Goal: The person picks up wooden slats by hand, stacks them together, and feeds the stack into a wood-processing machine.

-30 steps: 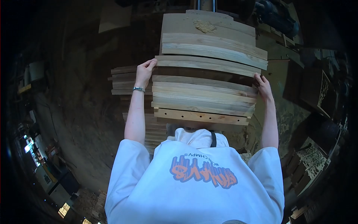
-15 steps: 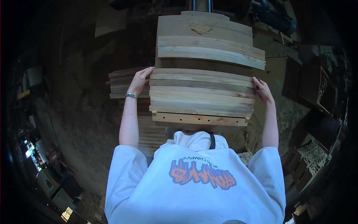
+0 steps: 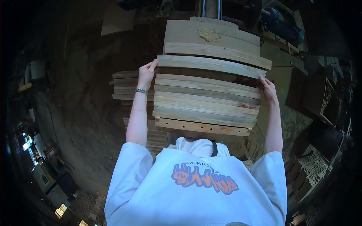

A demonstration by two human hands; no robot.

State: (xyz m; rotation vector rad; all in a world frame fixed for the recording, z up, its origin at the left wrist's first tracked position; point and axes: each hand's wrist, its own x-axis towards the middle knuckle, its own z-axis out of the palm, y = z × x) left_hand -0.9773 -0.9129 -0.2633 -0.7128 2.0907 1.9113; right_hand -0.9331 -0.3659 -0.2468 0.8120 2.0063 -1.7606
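A pale wooden slat [image 3: 211, 66] lies crosswise in front of me, held at its two ends. My left hand [image 3: 147, 74] pinches the left end between thumb and fingers. At the right end, the fingers of my right hand [image 3: 268, 89] are closed on the same slat. Just beyond it is another wooden slat [image 3: 215, 50], with a narrow dark gap between them. Closer to me, several slats [image 3: 205, 98] lie side by side in a row. In front of that row is a wooden strip with a line of round holes [image 3: 211, 128].
A flat board [image 3: 177, 32] with a heap of sawdust [image 3: 209, 35] lies at the far side, below two metal rods [image 3: 211, 9]. A dark motor [image 3: 283, 26] stands at the far right. More stacked slats [image 3: 126, 86] are on the left, lower down.
Both hands have moved away from me, off the ends of the near row and onto a farther slat. That slat has come apart from the one behind it, towards me.
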